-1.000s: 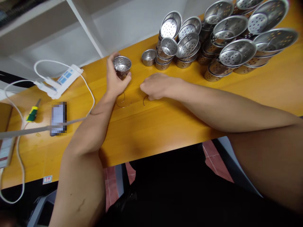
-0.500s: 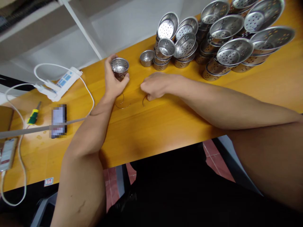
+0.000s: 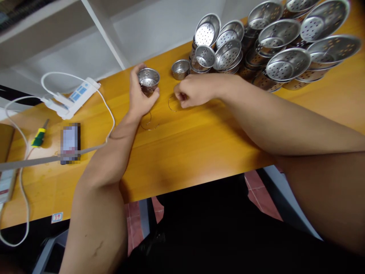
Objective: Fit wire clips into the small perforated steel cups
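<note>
My left hand [image 3: 138,93] is wrapped round a small perforated metal cup [image 3: 149,78], its open mouth facing up. To the right, my right hand [image 3: 195,90] is closed in a pinch on a thin curved wire [image 3: 169,103], which sticks out from the fingers towards the cup. More thin bent wire [image 3: 149,128] lies on the table just below my left hand. A second small perforated cup [image 3: 180,69] stands behind my right hand.
Stacks of perforated metal cups [image 3: 288,64] in several sizes crowd the back right. On the left of the wooden table [image 3: 171,160] are a white power strip [image 3: 78,97], its cables, a phone [image 3: 70,144] and a green-yellow screwdriver [image 3: 39,137].
My right hand has moved slightly up and right and turned, with the wire still in its fingers. My left hand keeps its hold on the cup. The view has shifted slightly.
</note>
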